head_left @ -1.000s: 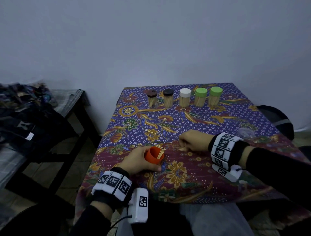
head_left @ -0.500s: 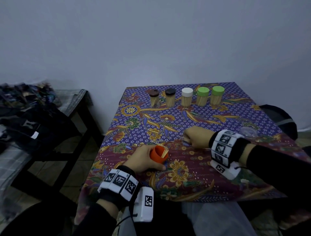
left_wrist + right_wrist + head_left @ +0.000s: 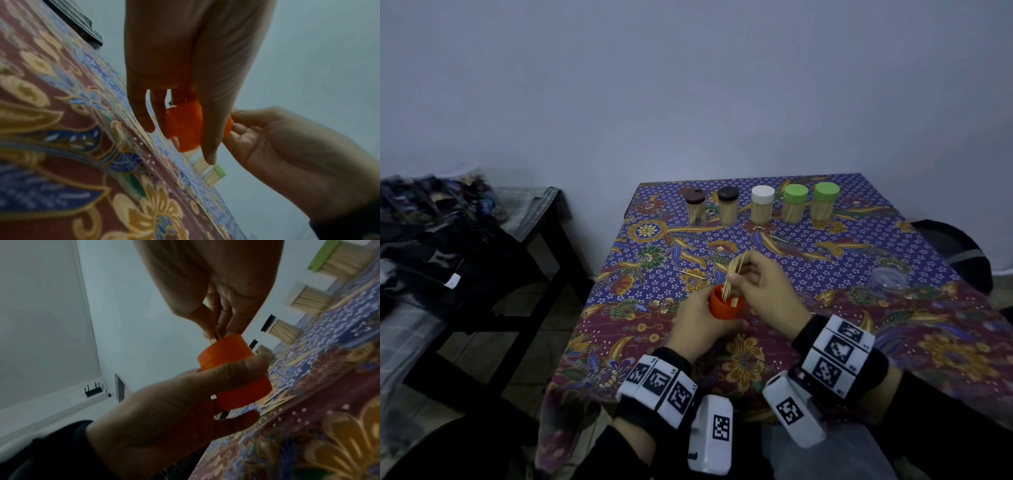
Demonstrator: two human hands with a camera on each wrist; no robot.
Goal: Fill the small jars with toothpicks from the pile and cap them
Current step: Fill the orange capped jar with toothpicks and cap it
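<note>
My left hand [image 3: 700, 325] grips a small orange jar [image 3: 723, 307] just above the patterned tablecloth [image 3: 825, 325], thumb in front and fingers behind. My right hand [image 3: 756, 284] pinches a bundle of toothpicks [image 3: 736, 269] upright, with their lower ends inside the jar's mouth. The right wrist view shows the orange jar [image 3: 226, 353] under the pinching fingertips [image 3: 232, 327]. In the left wrist view the orange jar [image 3: 185, 128] sits between my fingers [image 3: 207, 138]. A few loose toothpicks [image 3: 690, 273] lie on the cloth beyond the jar.
Five capped jars full of toothpicks stand in a row at the back: brown [image 3: 695, 205], dark [image 3: 727, 205], white [image 3: 762, 205] and two green [image 3: 794, 204]. A clear round container [image 3: 887, 279] lies at right. A side table with dark clothes [image 3: 448, 246] stands left.
My right hand has lifted a bundle of toothpicks off the cloth and brought it left over the orange jar. My left hand has raised the jar slightly.
</note>
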